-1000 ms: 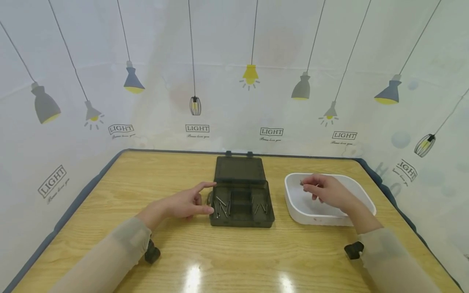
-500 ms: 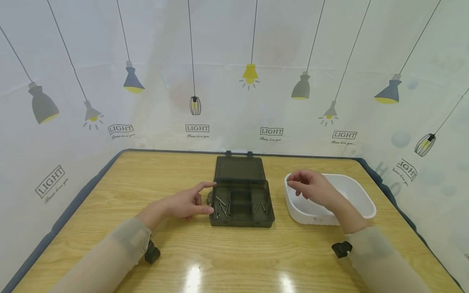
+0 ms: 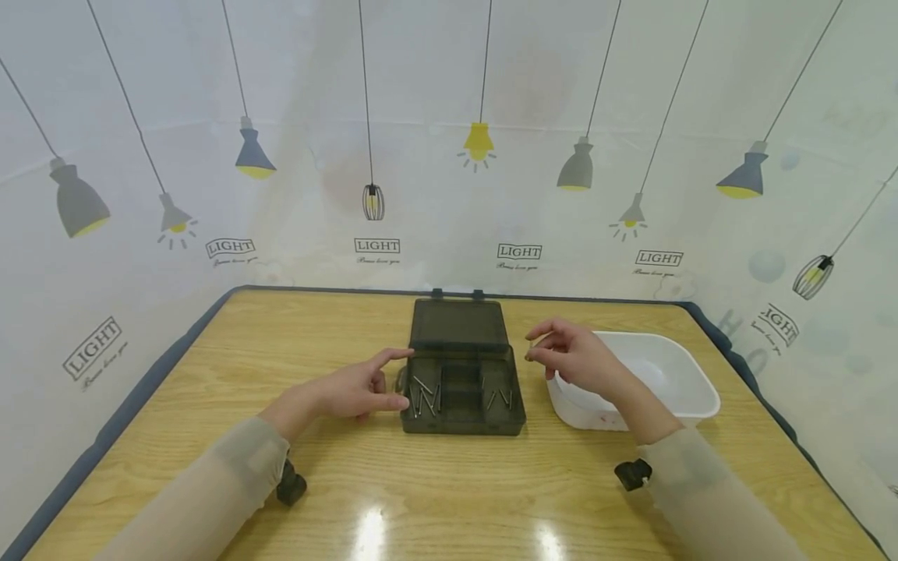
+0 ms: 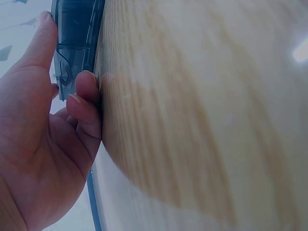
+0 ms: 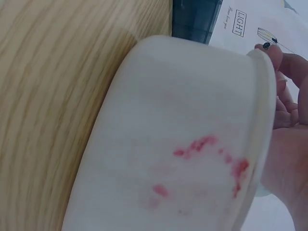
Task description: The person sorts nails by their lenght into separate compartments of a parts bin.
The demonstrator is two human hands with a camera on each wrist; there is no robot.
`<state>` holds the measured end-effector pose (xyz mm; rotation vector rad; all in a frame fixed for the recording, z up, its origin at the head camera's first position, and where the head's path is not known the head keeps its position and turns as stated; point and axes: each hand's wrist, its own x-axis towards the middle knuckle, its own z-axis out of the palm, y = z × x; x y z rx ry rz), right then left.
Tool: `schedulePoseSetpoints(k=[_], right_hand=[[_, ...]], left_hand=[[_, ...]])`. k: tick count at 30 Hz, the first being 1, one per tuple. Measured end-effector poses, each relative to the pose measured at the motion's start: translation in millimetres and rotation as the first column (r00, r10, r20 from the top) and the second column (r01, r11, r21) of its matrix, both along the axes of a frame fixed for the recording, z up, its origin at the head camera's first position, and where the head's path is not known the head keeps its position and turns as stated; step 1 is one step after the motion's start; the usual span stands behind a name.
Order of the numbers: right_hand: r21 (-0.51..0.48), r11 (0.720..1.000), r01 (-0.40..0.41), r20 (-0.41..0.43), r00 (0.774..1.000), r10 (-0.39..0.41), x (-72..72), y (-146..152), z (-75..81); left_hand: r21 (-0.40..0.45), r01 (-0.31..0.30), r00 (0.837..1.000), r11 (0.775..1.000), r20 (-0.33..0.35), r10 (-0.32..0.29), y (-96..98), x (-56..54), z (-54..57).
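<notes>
A dark translucent compartment box lies on the table with its lid folded back. Several thin metal screws lie in its left compartment, and a few more in the right one. My left hand touches the box's left side, index finger stretched to the far corner and thumb to the near one; its other fingers are bent in. Between box and white basin, my right hand pinches a small screw between thumb and fingertips. Only its dark round end shows in the right wrist view.
The white basin stands right of the box, red smears on its outer wall. A pale printed cloth with lamp pictures surrounds the wooden table at the back and sides.
My right hand has moved left, from over the white basin past its rim toward the box, with the screw still pinched. My left hand and the box have stayed in place.
</notes>
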<state>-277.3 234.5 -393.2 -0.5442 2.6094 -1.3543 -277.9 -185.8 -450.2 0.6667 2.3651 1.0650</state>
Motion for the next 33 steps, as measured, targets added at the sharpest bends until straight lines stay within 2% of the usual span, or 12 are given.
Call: schedulePoseSetpoints(k=[25,33], right_hand=[[0.007,1.0,-0.025,0.045,0.999,0.025,0.9,-20,-3.9],[0.071,0.996,-0.046,0.043,0.998,0.043,3.8,-22,-1.1]], left_hand=[[0.005,-0.016,1.0,1.0,0.014,0.016,0.0,2.4,1.5],[0.004,-0.019,1.0,1.0,0.021,0.019,0.0,3.1,2.3]])
